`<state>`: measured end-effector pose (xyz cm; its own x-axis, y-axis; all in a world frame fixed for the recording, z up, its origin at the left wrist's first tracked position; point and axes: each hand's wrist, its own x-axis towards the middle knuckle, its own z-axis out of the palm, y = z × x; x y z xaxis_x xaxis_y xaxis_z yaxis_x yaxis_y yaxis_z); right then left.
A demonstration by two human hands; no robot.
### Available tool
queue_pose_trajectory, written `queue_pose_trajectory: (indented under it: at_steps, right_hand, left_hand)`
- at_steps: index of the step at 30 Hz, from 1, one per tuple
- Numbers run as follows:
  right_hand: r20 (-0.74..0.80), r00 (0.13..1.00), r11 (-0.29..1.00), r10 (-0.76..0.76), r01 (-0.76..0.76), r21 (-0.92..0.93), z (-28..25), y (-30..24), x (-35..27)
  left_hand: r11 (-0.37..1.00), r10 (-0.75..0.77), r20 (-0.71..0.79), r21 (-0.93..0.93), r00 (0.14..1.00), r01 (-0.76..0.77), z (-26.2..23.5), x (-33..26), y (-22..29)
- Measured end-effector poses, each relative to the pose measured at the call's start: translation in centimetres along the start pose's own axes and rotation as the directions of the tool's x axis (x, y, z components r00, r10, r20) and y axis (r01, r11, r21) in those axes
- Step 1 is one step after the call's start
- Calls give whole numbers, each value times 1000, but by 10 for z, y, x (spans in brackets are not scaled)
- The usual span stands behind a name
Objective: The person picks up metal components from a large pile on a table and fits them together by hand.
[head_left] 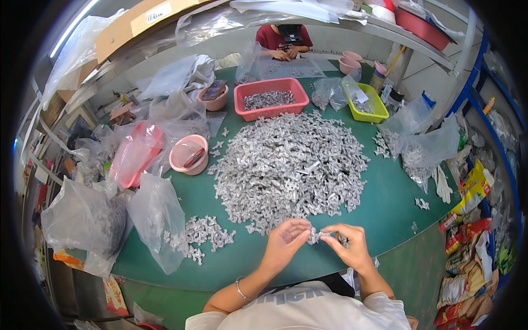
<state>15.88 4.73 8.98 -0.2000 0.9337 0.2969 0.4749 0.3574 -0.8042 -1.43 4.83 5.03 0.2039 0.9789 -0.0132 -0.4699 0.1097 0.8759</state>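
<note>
At the near edge of the green table (385, 214), the person's left hand (283, 239) and right hand (349, 245) meet over a small silvery metal part (315, 236), fingertips of both pinched on it; it looks like one piece, though it may be two at this size. Just beyond lies the big heap of the same parts (291, 165), with a smaller cluster (203, 234) to the left beside a clear plastic bag (157, 220). A pink tray (270, 98) of parts sits farther back, where another person (283, 41) works.
</note>
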Motion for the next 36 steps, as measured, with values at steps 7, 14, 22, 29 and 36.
queue_pose_trajectory:
  at_steps: [7, 14, 22, 29, 36]
  right_hand:
    - [382, 907, 958, 178, -249, 143, -7, 53, 51]
    - [91, 989, 840, 119, -149, 521, -2, 64, 266]
    - [287, 925, 464, 249, -374, 803, -5, 102, 190]
    - [395, 856, 175, 333, -468, 866, -41, 112, 83]
    - [45, 998, 990, 49, -55, 131, 0, 131, 20]
  left_hand:
    - [983, -11, -5, 183, 1000, 12, -22, 6, -5]
    - [989, -27, -58, 144, 998, 35, -29, 12, -13]
    - [982, -88, -129, 156, 988, 108, -37, 6, -17]
    - [978, -99, -31, 183, 995, 103, -23, -11, -29]
    - [958, -115, -74, 257, 991, 131, -28, -22, -39]
